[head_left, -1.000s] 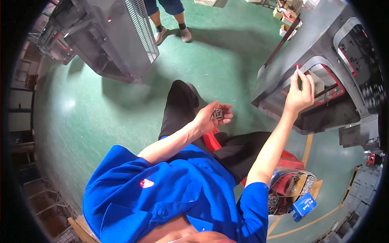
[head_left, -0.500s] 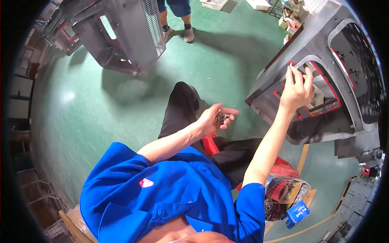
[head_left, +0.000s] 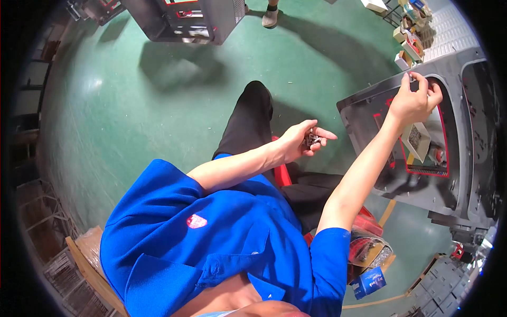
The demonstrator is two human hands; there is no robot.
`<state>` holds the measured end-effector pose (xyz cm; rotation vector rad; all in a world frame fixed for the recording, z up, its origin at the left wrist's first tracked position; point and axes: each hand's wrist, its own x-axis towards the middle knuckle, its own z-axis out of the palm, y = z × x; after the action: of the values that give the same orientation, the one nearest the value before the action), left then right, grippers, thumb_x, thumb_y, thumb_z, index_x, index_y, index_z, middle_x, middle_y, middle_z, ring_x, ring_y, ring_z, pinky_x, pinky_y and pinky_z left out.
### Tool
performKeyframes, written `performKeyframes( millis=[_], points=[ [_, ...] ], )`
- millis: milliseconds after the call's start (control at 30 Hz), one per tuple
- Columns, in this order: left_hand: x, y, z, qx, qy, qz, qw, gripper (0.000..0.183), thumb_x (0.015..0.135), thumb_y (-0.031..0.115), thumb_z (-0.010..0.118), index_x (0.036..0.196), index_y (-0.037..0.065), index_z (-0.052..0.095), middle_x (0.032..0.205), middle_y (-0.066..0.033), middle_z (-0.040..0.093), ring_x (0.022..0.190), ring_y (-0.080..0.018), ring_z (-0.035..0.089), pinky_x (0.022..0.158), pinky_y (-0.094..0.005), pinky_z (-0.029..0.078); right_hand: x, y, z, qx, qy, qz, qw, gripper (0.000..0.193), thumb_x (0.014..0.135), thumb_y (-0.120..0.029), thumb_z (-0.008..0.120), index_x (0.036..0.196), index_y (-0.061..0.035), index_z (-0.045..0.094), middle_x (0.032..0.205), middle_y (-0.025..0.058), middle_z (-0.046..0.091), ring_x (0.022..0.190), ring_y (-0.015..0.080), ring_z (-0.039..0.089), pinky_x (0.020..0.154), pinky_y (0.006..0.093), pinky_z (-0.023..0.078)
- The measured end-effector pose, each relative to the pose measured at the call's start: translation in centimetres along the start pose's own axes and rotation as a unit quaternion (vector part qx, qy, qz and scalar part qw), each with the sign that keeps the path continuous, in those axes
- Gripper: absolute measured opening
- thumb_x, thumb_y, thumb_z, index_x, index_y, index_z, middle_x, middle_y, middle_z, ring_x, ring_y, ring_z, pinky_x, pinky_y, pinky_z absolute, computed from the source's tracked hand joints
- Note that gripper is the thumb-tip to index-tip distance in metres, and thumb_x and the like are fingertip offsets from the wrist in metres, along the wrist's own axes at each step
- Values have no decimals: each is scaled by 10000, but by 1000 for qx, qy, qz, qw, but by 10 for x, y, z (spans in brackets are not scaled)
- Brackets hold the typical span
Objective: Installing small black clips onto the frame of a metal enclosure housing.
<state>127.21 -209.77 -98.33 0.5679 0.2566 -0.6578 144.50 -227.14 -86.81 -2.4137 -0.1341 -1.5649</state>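
Observation:
My left hand (head_left: 303,141) is cupped palm up above my knees, its fingers curled around a small heap of metal fasteners (head_left: 312,138). On the right, a large dark grey moulded panel (head_left: 364,100) with red-edged openings stands tilted beside me. My right hand (head_left: 414,101) reaches over one window-like opening, at the panel's upper rim. Its thumb and index finger come together at that rim, and what they pinch is too small to make out. Through the opening, below this hand, a white box (head_left: 417,141) of small parts shows.
Another dark moulded housing (head_left: 227,26) stands at the far left, and a person's shoe (head_left: 270,19) is beyond it. Boxes (head_left: 412,47) line the far right. Near my right elbow are a red stool (head_left: 367,223) and a blue packet (head_left: 369,282). Grey bins (head_left: 435,285) stand at the lower right.
The whole view has shifted, so the panel and housing sit elsewhere in the picture. My right hand stays at the panel's opening with its fingers at the rim. My left hand still holds the fasteners.

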Motion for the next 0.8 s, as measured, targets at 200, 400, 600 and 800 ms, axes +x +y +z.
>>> performKeyframes(
  millis=[200, 400, 600, 800],
  points=[
    [13, -10, -15, -44, 12, 64, 997, 533, 979, 338, 255, 1114, -41, 605, 765, -15, 575, 597, -91, 441, 494, -227, 339, -52, -57, -84, 274, -283, -44, 918, 176, 612, -94, 789, 753, -86, 684, 753, 11, 636, 824, 184, 566, 736, 334, 430],
    [21, -15, -8, -134, 119, 73, 981, 267, 922, 335, 472, 794, 119, 564, 711, -10, 556, 596, -130, 533, 505, -294, 415, -116, -75, -93, 231, -421, -201, 854, 122, 684, -152, 704, 776, -86, 658, 767, 25, 604, 837, 208, 556, 839, 383, 405],
    [21, -17, -24, -167, -14, 119, 979, 212, 931, 289, 479, 840, 130, 585, 737, 13, 542, 689, -104, 530, 617, -286, 444, -104, -90, -90, 249, -380, -229, 861, 101, 697, -128, 700, 737, -70, 628, 733, 55, 610, 735, 238, 574, 760, 376, 427],
    [8, -3, 3, -134, -21, 109, 985, 345, 958, 322, 377, 850, 74, 593, 691, 3, 534, 557, -90, 447, 483, -230, 337, -70, -94, -92, 195, -427, -305, 829, 116, 679, -91, 685, 766, -62, 613, 745, 75, 607, 723, 248, 575, 712, 375, 435]
  ],
)
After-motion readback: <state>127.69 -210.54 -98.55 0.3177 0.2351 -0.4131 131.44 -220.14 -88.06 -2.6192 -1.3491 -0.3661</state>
